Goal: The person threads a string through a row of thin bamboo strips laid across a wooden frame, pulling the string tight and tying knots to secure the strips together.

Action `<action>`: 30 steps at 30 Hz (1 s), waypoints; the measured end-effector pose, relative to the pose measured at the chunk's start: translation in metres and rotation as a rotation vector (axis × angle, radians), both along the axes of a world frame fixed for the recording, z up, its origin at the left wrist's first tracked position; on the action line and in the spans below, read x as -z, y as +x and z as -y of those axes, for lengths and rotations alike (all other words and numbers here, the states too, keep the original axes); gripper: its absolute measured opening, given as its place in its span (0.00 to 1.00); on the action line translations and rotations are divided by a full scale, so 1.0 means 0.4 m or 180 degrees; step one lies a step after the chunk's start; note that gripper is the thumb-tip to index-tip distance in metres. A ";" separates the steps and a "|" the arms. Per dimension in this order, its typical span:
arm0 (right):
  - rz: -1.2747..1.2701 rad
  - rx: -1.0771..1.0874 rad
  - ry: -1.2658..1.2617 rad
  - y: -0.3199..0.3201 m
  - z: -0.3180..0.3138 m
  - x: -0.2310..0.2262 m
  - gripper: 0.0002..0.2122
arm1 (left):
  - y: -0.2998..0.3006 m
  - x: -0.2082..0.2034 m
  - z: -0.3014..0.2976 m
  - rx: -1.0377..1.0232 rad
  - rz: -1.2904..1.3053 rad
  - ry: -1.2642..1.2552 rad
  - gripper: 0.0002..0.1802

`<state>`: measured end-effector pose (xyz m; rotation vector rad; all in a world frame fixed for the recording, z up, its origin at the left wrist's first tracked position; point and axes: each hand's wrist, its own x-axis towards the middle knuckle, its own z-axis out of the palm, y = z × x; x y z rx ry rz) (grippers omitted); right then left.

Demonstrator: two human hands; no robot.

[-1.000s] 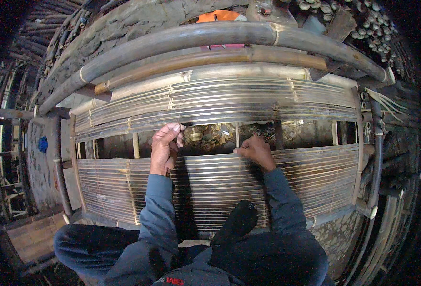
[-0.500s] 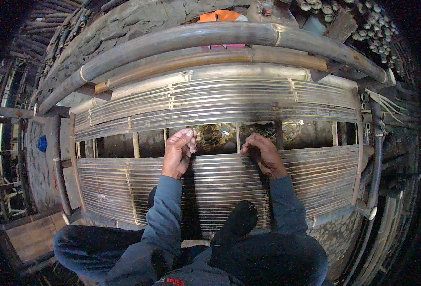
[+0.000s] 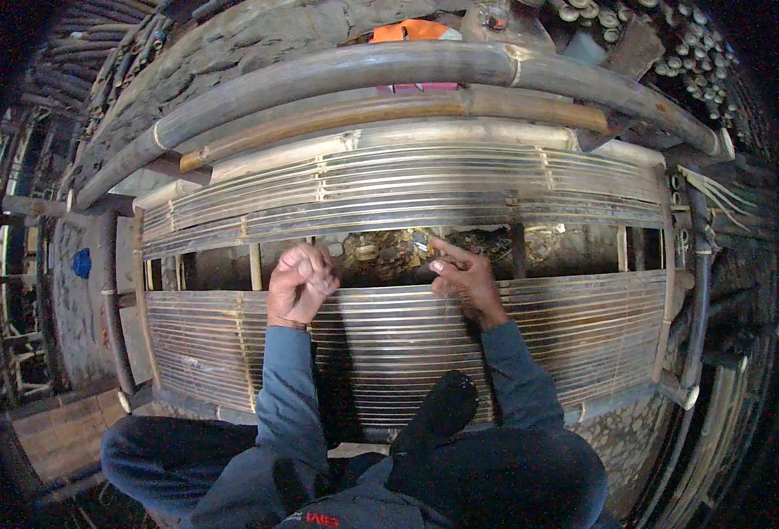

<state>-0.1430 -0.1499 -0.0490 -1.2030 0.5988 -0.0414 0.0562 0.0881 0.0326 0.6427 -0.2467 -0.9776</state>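
A woven panel of thin bamboo slats fills the middle, with a lower section and an upper section. An open gap between them shows dry debris behind. My left hand is curled into a fist on the top edge of the lower section, beside a thin upright stick. My right hand rests on the same edge further right. Its index finger and thumb stretch up-left over the gap, and nothing is visible between them. Both blue sleeves come up from below.
Thick bamboo poles arch above the panel. A dark curved pole stands at the left edge and another upright at the right. My dark foot rests on the lower slats. A brick step lies at the lower left.
Both hands have drifted toward each other along the gap's lower edge. My right hand has lifted its fingers off the slats and now points up-left. My left hand has closed into a fist.
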 end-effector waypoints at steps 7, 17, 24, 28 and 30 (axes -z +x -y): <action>0.0292 0.0080 0.0804 -0.049 0.015 0.022 0.16 | 0.042 0.077 -0.040 -0.1027 -0.0729 -0.0011 0.08; 0.0168 -0.0839 0.1026 0.029 0.049 -0.030 0.29 | 0.020 0.013 -0.090 0.0370 0.0413 0.0295 0.13; 0.0101 -0.1248 -0.1512 0.026 0.021 0.009 0.16 | 0.019 -0.039 -0.027 0.0340 0.0438 0.0259 0.14; 0.0015 -0.0647 -0.3426 -0.048 -0.035 -0.072 0.06 | 0.038 -0.063 -0.017 0.0034 0.0492 0.1135 0.14; -0.0162 -0.0182 -0.3509 -0.155 -0.052 -0.111 0.07 | 0.034 -0.057 0.029 -0.0017 0.0863 0.1536 0.16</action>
